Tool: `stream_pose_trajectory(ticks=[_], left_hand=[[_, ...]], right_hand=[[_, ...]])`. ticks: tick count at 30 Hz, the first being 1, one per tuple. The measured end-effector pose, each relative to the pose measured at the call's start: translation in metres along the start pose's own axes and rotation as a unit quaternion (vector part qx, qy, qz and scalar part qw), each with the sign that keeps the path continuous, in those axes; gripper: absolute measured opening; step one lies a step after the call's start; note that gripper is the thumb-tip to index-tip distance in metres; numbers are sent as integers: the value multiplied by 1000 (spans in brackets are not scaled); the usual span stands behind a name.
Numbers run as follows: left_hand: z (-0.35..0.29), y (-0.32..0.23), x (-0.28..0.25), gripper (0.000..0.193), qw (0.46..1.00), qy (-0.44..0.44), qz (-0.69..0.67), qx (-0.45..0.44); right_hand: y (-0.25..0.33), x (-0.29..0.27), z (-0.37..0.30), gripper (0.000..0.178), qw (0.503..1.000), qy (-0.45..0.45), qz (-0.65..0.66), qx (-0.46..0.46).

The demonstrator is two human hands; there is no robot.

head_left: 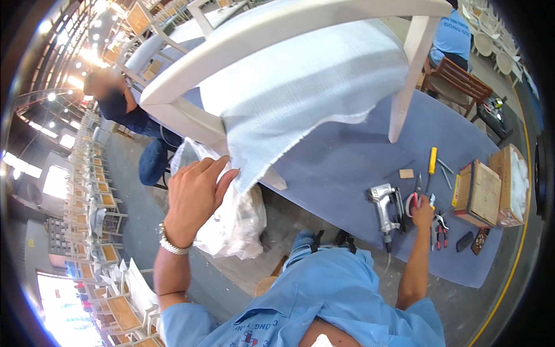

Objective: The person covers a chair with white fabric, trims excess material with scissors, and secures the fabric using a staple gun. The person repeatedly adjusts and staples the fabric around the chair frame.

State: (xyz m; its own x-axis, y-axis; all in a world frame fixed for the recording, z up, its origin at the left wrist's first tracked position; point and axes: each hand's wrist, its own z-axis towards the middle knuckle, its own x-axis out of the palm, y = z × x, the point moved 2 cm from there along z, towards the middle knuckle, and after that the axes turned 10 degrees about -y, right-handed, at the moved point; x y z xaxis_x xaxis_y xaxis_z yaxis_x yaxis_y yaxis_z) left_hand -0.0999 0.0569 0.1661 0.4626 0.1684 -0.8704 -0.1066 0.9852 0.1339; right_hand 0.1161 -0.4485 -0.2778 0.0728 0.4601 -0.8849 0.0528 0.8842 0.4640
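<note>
A pale wooden chair frame (289,24) lies tipped on the table, with light blue-white woven fabric (312,75) spread over it. The fabric's frayed edge hangs loose toward me. My left hand (193,194) is at the fabric's near left corner, thumb apart from the index finger, their tips touching its edge; the other fingertips are partly hidden. At the right, my right hand (424,215) has its fingers closed around the red handles of scissors (413,202), whose blades point away from me. Left of that hand lies a metal staple gun (383,208) with a hose attached.
A yellow-handled screwdriver (432,161), pliers (442,232) and cardboard boxes (478,194) are on the blue-covered table (347,168). A white plastic bag (234,225) stands below its left edge. One person (124,110) is at the left, another (451,37) at the far right.
</note>
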Motion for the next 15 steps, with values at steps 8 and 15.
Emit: stream_pose_trajectory(ticks=[8, 15], left_hand=[[39, -2, -8, 34, 905, -29, 159, 394], [108, -20, 22, 11, 851, 148, 113, 492]], right_hand=[[167, -92, -116, 55, 811, -20, 578, 90], [341, -103, -191, 55, 747, 299, 557, -205]])
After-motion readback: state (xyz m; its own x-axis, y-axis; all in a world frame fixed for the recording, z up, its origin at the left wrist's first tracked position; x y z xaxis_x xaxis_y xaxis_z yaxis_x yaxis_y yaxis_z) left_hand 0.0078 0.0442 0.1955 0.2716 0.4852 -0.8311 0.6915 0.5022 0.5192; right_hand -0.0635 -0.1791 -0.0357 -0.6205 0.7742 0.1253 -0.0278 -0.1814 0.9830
